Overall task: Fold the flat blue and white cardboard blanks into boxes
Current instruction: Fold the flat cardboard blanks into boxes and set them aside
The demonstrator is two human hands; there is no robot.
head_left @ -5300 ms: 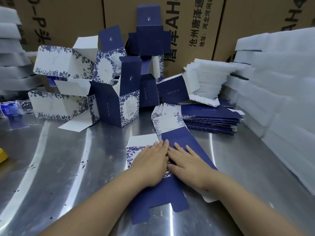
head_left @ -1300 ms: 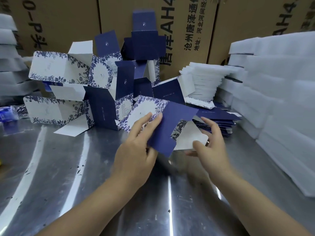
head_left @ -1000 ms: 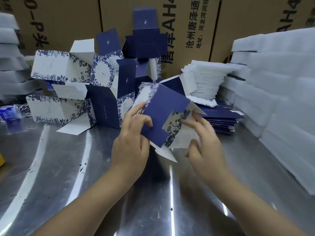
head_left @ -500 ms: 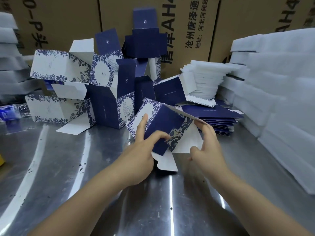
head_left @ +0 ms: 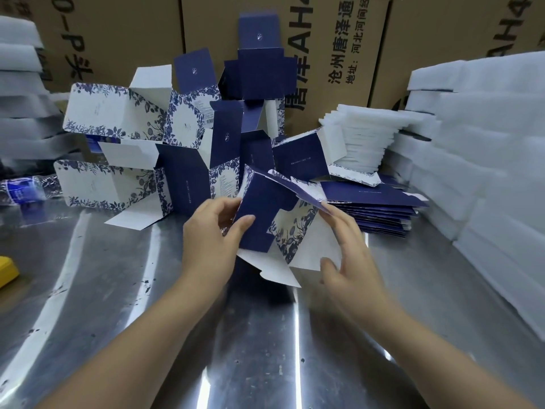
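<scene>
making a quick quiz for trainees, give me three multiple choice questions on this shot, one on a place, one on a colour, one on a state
1. Where on the table is the stack of blanks?
A. right side, beside the foam
B. left edge
C. near edge, middle

2. What colour is the object at the left edge?
A. red
B. yellow
C. green

3. What state is the held box in?
A. flat on the table
B. closed and stacked
C. half folded, flaps open, held up

Answers:
1 A: the stack lies just past the right hand, next to the foam.
2 B: it is plainly yellow.
3 C: the left hand grips it above the table and the right hand touches its open white flap.
</scene>
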